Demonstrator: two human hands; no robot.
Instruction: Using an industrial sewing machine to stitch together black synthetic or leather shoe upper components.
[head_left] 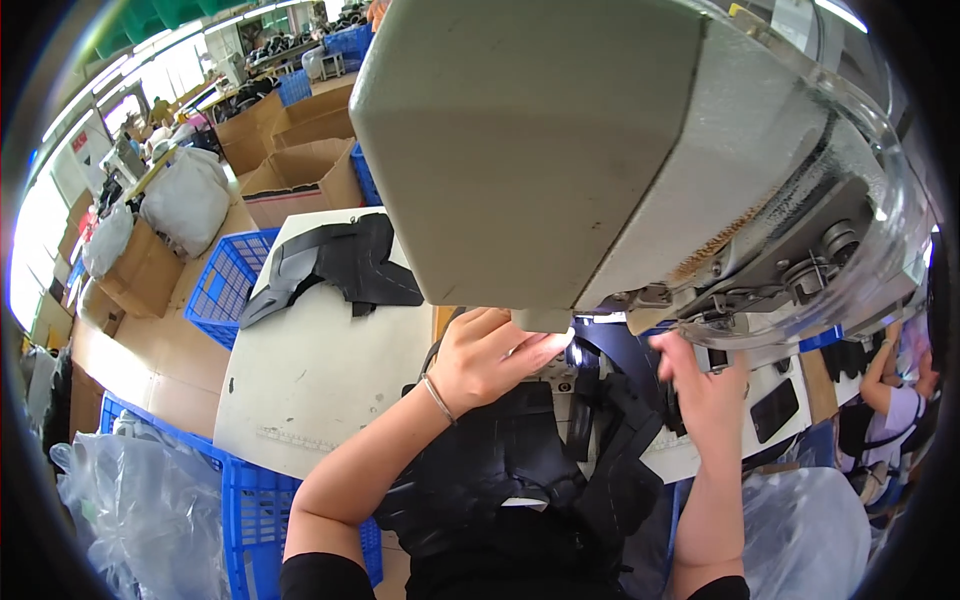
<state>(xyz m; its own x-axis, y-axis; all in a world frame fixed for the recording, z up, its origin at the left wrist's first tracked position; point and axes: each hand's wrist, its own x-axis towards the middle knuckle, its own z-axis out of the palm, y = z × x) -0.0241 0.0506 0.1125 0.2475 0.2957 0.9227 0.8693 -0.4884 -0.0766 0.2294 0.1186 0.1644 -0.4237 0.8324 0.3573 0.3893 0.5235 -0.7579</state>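
If the left hand slips further under the grey-beige, box-shaped sewing-machine head, its fingertips could come too near the stitching area, though the head hides the exact gap. The loose black panels of leather-like material, bunched below and between the 2 hands, could drag on the smooth, dark, curved sheet piece and skew it, especially if the right hand guides unevenly.

That curved piece lies between the hands, right of the left fingertips and just beside the right index finger. The left fingers are narrowed together; whether they pinch material I cannot tell. The right hand is partly curled, index finger extended, its hold likewise unclear. A flat black rectangular phone lies to the right of the right hand.
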